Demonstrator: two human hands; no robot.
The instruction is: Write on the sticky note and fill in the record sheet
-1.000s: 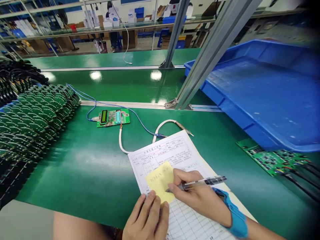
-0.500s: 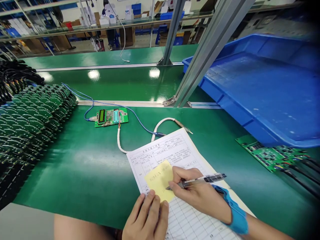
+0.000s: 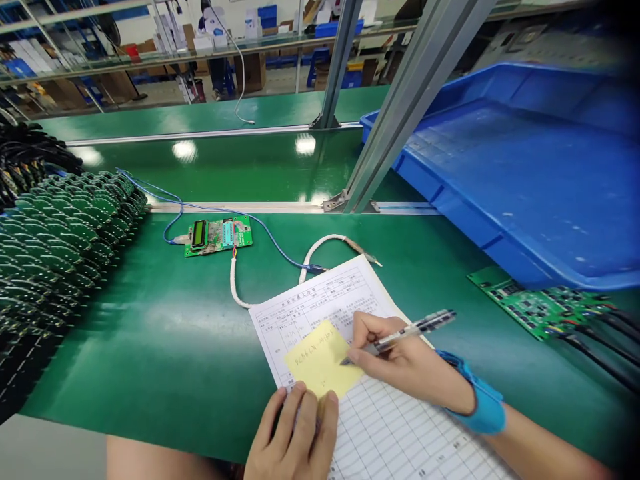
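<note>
My right hand [image 3: 395,350] grips a pen [image 3: 417,329], its tip on or just above a yellow sticky note [image 3: 320,360] that bears a line of handwriting. A blue wrist strap [image 3: 477,400] circles the right wrist. With fingers laid out flat, my left hand [image 3: 297,430] rests at the note's lower edge. Beneath the note lies a stack of printed forms [image 3: 370,420] with tables and some handwritten entries. The right hand covers part of the upper form.
Green circuit boards [image 3: 75,240] stand stacked at the left. A board with a small display [image 3: 219,235] lies ahead, wired by a blue cable [image 3: 273,233] and a white sleeved cable [image 3: 234,287]. A blue tray [image 3: 525,160] overhangs wired boards [image 3: 535,307]. A metal post [image 3: 400,100] rises behind.
My right hand with the pen has moved slightly up and to the right across the note. The left hand stays at the note's lower edge, and the view has shifted a little.
</note>
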